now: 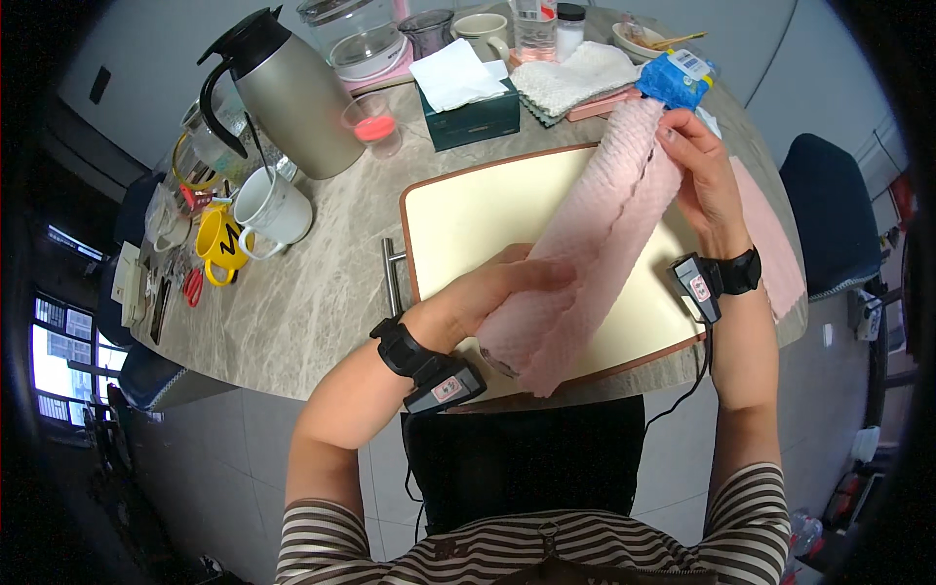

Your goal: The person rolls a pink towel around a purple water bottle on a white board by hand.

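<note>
First, desk: the round desk had a grey marbled top.
Board: a cream board with a brown rim lay on the near part of the desk, with a metal handle at its left side.
Left zone: a steel jug with a black lid stood behind a white mug; a yellow mug and red scissors were located farther left.
Far zone: a dark green tissue box stood beyond the board, beside folded cloths.
Room: grey floor tiles surrounded the desk; a black chair stood at its near side and a dark blue chair at the right.
Pink towel: the rolled, textured pink towel slanted over the board, its upper end just beside a blue packet. Contact with the board could not be determined.
Left hand: the left hand was partly closed around the lower half of the towel, thumb on top; its other fingers were largely hidden.
Right hand: the right hand was bent into a pinch, thumb and fingers gripping the towel's upper right edge.
Wrists: a black strapped device was fitted to each.
</note>
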Motion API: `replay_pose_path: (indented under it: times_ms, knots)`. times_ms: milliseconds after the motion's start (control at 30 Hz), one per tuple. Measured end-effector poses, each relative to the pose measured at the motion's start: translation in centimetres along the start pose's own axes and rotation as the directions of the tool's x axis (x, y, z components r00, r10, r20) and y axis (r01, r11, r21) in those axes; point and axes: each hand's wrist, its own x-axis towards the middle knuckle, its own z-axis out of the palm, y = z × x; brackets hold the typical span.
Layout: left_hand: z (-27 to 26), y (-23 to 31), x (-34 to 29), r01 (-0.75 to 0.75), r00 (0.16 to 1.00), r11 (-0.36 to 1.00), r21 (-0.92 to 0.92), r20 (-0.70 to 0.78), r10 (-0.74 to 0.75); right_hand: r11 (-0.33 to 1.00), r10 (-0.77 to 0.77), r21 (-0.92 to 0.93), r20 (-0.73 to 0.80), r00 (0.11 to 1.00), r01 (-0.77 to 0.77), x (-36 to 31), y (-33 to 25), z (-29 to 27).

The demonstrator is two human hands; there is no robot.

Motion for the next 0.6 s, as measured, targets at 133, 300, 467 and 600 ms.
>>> replay_pose_path:
  times_ms: [133,300,467,600]
  knots:
    - [0.1,0.0,0.0,0.012,1.000,1.000,-0.026,0.009,-0.012,0.994,-0.098,0.034,-0.053,0.994,0.100,0.2,-0.8,0.9]
    - [-0.4,0.4,0.0,0.038,0.999,0.999,0.031,-0.025,-0.037,1.000,0.016,-0.009,-0.082,0.997,-0.017,0.2,-1.9,0.6]
    - [0.4,0.9,0.7,0.037,0.997,0.947,0.320,-0.073,-0.014,0.969,0.115,-0.216,-0.041,0.992,-0.121,0.6,-0.7,-1.1]
    - [1.4,1.4,0.7,0.088,0.987,0.874,0.478,-0.161,-0.012,0.958,0.176,-0.230,0.005,0.984,-0.170,0.8,0.6,-1.6]
